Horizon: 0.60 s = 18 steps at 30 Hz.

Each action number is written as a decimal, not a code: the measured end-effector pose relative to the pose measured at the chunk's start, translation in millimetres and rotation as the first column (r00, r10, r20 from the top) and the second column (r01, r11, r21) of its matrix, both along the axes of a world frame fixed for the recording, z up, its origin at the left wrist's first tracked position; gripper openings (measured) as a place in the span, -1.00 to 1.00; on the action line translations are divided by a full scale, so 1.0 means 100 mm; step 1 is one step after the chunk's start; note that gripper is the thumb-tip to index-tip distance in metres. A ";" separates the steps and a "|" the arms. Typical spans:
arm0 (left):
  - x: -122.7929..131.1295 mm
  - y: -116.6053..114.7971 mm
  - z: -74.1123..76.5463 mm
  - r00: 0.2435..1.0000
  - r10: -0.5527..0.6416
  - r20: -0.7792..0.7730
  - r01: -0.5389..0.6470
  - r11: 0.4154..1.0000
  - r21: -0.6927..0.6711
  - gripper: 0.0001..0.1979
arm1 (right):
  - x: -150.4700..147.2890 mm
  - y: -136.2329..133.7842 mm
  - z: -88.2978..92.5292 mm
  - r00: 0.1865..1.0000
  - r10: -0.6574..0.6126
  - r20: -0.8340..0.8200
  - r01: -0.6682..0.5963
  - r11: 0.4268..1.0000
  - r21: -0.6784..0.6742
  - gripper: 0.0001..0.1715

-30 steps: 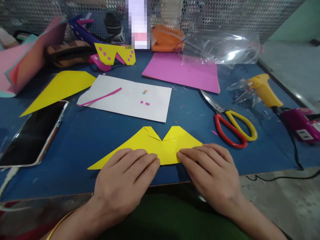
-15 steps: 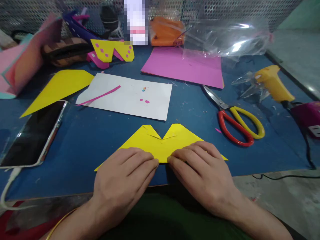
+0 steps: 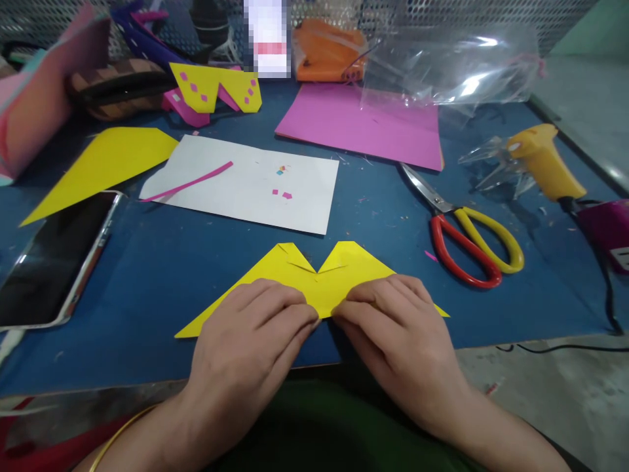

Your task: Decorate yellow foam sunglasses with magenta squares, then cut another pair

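Note:
A folded sheet of yellow paper (image 3: 322,288) lies near the table's front edge, its two blunt peaks parted by a V-shaped notch on the far side. My left hand (image 3: 255,334) pinches the near folded edge just left of the middle, fingers pressed together. On the other side of the middle, my right hand (image 3: 398,328) grips the same edge in a like way. Only a narrow gap of yellow shows between the fingertips. Both thumbs are mostly hidden under the hands. The paper's pointed ends stick out past each hand.
Scissors (image 3: 464,233) with red and yellow handles lie right, near a yellow glue gun (image 3: 545,160). A white sheet (image 3: 246,196) holds pink scraps. A phone (image 3: 59,262) and yellow paper (image 3: 103,164) lie left. Pink paper (image 3: 363,124) and a yellow butterfly-shaped cutout (image 3: 201,92) are behind.
My left hand has slid slightly right along the near edge, closer to my right hand. The paper's left tip shows more. The camera view has shifted a little.

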State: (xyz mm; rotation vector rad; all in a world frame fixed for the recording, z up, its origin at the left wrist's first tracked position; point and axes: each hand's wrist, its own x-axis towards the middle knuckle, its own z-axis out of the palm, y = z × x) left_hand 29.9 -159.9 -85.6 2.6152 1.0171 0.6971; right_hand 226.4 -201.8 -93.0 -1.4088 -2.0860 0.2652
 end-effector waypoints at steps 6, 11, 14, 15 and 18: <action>0.03 0.02 0.01 1.000 0.030 -0.004 -0.030 0.998 -0.052 -0.83 | -0.02 0.02 0.03 0.998 -0.063 -0.016 0.061 0.994 -0.093 -0.84; 0.05 0.04 0.00 0.999 0.036 -0.019 -0.037 0.997 -0.073 -0.83 | -0.04 0.02 0.03 0.992 -0.121 -0.040 0.112 0.977 -0.180 -0.88; 0.05 0.03 0.00 0.996 0.081 -0.035 -0.084 0.992 -0.099 -0.85 | -0.05 0.01 0.05 0.989 -0.139 -0.040 0.128 0.970 -0.205 -0.89; 0.06 0.03 0.00 0.994 0.096 -0.043 -0.100 0.990 -0.101 -0.85 | -0.06 0.01 0.05 0.990 -0.140 -0.031 0.130 0.967 -0.218 -0.88; 0.08 0.03 0.02 0.991 0.112 -0.073 -0.118 0.990 -0.079 -0.85 | -0.06 0.03 0.08 0.991 -0.133 0.009 0.131 0.960 -0.246 -0.86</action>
